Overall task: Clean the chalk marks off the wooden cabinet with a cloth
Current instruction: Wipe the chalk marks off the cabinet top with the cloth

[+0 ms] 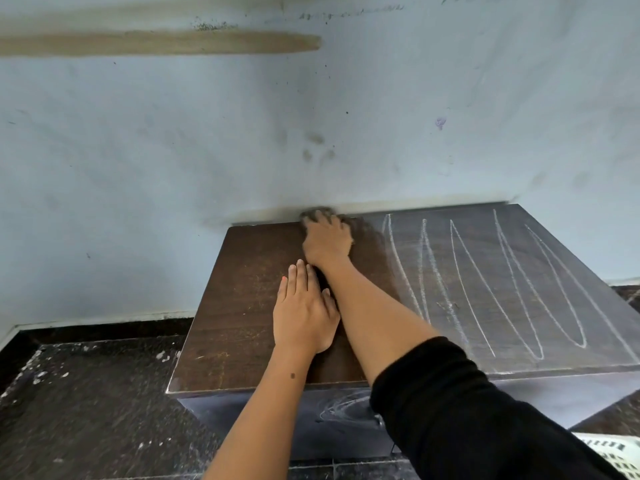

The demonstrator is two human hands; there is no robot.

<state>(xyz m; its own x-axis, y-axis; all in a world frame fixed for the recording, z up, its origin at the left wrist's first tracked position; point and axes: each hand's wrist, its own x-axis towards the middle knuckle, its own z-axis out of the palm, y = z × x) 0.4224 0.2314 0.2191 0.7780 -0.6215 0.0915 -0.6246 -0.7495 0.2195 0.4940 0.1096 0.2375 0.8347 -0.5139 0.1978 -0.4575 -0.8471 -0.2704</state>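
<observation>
Right fingers: curled over a bunched, brownish cloth and pressing it onto the cabinet top at its far edge, close to the wall; the cloth is blurred and mostly hidden under the right hand.
Left fingers: straight and together, lying flat on the wood, holding nothing; the left hand rests palm-down just beside the right forearm, nearer the person than the right hand.
Wooden cabinet: dark brown, low, standing against the wall; both hands rest on its top.
Chalk marks: long white looping strokes running front to back over the part of the top to the right of the right fingers; a hazy, greyish smear lies just right of the cloth.
Wood left of the fingers: bare brown surface with only faint scuffs.
Cabinet front: below the left wrist, it carries a pale chalk scribble, partly hidden by the right sleeve.
Sleeve: black, pushed up the right forearm.
Wall: pale blue, smudged, beyond the fingers.
Floor: dark, speckled with white bits, to the left of the cabinet.
Basket: a white perforated corner at the lower right, well apart from both hands.
</observation>
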